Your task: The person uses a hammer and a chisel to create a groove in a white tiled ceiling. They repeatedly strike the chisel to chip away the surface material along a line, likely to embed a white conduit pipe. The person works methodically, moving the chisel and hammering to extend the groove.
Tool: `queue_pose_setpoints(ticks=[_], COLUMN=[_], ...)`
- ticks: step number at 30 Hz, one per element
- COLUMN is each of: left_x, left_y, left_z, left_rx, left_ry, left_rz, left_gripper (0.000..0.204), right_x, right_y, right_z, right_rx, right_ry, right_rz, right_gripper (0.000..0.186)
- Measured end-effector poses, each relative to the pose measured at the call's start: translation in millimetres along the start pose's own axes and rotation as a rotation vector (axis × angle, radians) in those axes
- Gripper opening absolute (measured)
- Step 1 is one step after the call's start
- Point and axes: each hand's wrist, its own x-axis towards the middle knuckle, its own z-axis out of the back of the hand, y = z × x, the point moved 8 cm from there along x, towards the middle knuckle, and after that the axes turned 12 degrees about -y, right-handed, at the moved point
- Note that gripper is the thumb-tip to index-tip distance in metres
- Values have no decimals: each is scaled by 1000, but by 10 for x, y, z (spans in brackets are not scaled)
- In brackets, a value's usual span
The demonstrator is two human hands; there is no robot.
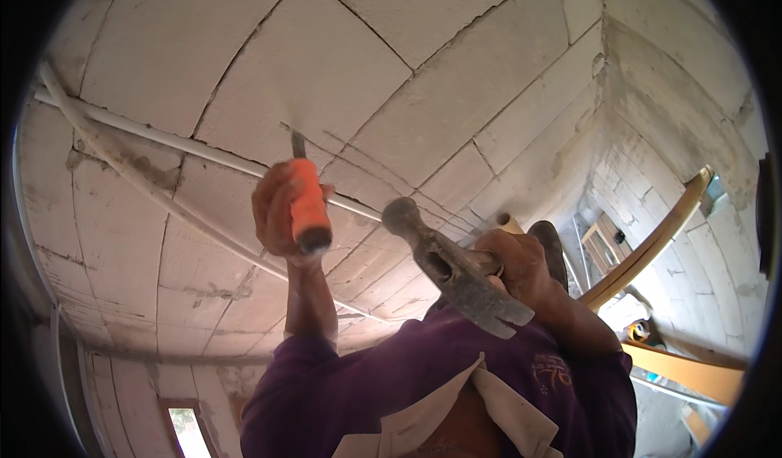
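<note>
Chisel (pixel 309 201), perhaps, fills the curled left hand (pixel 274 210); right hand (pixel 521 264) clenches a scuffed metal hammer (pixel 476 295).

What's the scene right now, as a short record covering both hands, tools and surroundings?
Left hand: closed around orange chisel
Right hand: gripping hammer by its handle
Chisel: points up toward the wall; exact tip contact unclear
Hammer: head apart from chisel, claw toward lower right of picture
Wall: large pale blocks, dark joints
Pipes: two, pale, crossing at upper left
</note>
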Motion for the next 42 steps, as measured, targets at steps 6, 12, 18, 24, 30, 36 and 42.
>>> queue_pose_setpoints(ticks=[6,12,18,24,30,36,42], left_x=[-177,-224,-164,-89,-65,-75,-126], left_y=[-135,-15,-48,-59,-10,-5,31], left_z=[-170,-161,-217,-211,-193,-175,-196], left_rx=[-184,-177,-96,-74,-100,-64,-129], left_ry=[21,26,46,37,46,31,48], left_rz=[129,123,130,105,89,94,122], left_gripper=[45,43,39,38,37,38,36], right_x=[-187,-79,-95,-48,-40,-37,-36], right_y=[-358,-182,-218,-148,-24,136,150], right_z=[-145,-160,-201,-198,-208,-250,-269], right_rx=[161,24,29,107,71,0,12], right_ry=[-109,-13,-19,50,3,12,-25], right_rz=[-64,80,50,-143,-12,187,224], right_gripper=[28,30,36,40,49,53,54])
